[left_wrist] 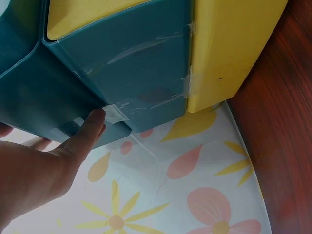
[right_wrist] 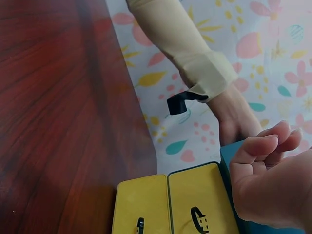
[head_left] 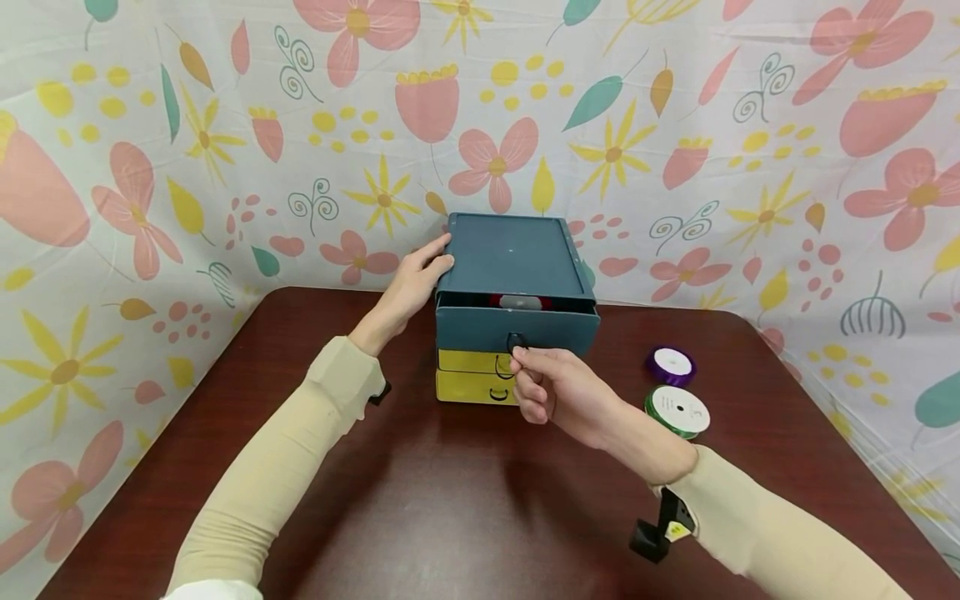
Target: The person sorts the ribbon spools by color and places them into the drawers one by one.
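A small drawer cabinet [head_left: 510, 250] stands on the table, with a blue top and a blue top drawer [head_left: 472, 327] pulled partly out. Inside that drawer, a red and white round thing [head_left: 520, 302] shows through the gap, mostly hidden. My right hand [head_left: 570, 390] pinches the black loop handle [head_left: 515, 340] on the drawer's front between thumb and forefinger. Against the cabinet's left side rests my left hand [head_left: 408, 290], its fingers extended; the left wrist view shows a finger on the blue side wall [left_wrist: 141, 73]. Two yellow drawers [head_left: 468, 386] below are closed.
Right of the cabinet lie a purple ribbon spool [head_left: 672, 365] and a green ribbon spool [head_left: 678, 410] on the dark wooden table [head_left: 450, 517]. A flower-patterned cloth [head_left: 637, 167] hangs behind the table and along its sides.
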{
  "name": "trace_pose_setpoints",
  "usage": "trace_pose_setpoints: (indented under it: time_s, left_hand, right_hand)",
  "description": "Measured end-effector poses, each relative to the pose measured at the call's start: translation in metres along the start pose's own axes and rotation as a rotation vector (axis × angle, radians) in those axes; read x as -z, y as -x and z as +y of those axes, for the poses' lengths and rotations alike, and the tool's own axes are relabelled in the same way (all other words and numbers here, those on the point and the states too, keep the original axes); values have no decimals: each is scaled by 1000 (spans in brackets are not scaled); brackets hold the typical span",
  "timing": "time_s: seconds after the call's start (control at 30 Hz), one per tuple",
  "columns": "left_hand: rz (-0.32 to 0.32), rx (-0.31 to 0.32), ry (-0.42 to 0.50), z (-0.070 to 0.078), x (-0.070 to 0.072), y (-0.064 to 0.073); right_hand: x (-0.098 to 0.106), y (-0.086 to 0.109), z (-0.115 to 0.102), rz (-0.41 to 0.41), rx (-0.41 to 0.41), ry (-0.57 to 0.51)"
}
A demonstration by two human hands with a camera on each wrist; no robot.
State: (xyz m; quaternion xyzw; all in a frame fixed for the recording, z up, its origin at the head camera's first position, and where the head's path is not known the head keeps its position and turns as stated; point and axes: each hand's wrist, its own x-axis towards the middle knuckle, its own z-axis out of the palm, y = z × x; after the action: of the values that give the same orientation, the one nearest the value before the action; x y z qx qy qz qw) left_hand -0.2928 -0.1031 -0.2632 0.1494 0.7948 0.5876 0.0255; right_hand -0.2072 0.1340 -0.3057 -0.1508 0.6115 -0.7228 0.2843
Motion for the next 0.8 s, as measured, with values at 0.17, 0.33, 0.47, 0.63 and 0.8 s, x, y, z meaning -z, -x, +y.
trace_pose_setpoints:
  time_s: [0.17, 0.33, 0.47, 0.63, 0.8]
  left_hand:
    - [-1, -1, 2, 0, 1, 0]
    - [4, -5, 2, -1, 1, -1]
    - [4, -3, 4, -1, 1, -1]
    - [6, 0, 4, -1, 1, 0]
    - [-3, -10, 1, -1, 1, 0]
  right_hand:
    - [2, -3, -1, 7, -3, 4]
    - [3, -6, -2, 19, -7, 10]
    - [3, -8, -3, 24, -9, 9]
    - [4, -10, -3, 27, -1, 15]
    - [5, -13, -4, 35, 14, 21]
